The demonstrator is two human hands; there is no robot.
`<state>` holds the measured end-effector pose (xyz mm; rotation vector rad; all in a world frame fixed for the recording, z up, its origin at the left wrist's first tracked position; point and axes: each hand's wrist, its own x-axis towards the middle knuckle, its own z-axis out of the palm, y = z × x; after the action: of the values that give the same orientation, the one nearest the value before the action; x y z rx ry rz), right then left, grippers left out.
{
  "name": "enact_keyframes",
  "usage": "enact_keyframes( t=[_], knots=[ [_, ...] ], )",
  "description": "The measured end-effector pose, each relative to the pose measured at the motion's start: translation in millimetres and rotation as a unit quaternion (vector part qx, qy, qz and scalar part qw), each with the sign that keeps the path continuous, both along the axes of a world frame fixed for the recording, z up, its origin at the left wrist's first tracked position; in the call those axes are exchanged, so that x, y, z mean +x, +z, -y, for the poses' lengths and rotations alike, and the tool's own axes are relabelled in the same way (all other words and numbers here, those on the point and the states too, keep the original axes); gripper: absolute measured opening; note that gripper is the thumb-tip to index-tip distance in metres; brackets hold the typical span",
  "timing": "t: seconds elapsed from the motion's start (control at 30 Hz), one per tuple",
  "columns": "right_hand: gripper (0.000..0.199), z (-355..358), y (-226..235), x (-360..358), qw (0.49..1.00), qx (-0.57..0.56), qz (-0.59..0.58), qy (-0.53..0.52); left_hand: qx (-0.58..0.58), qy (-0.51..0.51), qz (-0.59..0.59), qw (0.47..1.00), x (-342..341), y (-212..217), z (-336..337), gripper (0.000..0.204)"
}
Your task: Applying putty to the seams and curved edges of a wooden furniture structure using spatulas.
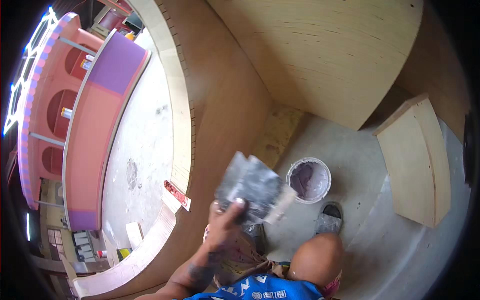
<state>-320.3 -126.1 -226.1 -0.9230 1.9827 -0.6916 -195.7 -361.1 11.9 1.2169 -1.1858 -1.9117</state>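
Observation:
My left hand [223, 222] is closed on a dark grey flat sheet [252, 185], my thumb lying across its lower edge. White smears cover its face, and a paler, blurred strip juts from its right side; I cannot make out whether that strip is a separate piece. Just right of the sheet, a white bucket [325, 186] stands on the floor, holding a thick purple-grey paste [301, 179]. My right hand is outside the picture.
A curved plywood wall [220, 100] with a pale top edge bends around my left, bearing a red-smeared strip [176, 194]. A large plywood panel [330, 55] rises ahead. At right stands a curved wooden piece [412, 160]. Beyond the wall is a pink and purple counter [95, 130].

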Motion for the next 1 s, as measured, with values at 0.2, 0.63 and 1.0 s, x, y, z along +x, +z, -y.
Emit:
enact_keyframes(
  t=[0.2, 0.63, 1.0],
  knots=[
    [0.030, 11.4, -68.6, 3.3, 0.999, 0.017, 0.044, 0.004, 0.064, -0.059, 0.019, 0.996, -23.9, -2.7, 12.0, 0.032],
    [0.031, 5.1, -73.5, -93.2, 0.996, -0.009, -0.019, -0.082, -0.001, -0.009, -0.091, 0.996, -47.3, -51.5, 45.8, 0.023],
    [0.031, -152.4, 2.9, -127.1, 0.981, 0.070, -0.081, -0.160, -0.097, 0.007, -0.225, 0.970, -15.0, 1.7, 30.5, 0.025]
  ],
)
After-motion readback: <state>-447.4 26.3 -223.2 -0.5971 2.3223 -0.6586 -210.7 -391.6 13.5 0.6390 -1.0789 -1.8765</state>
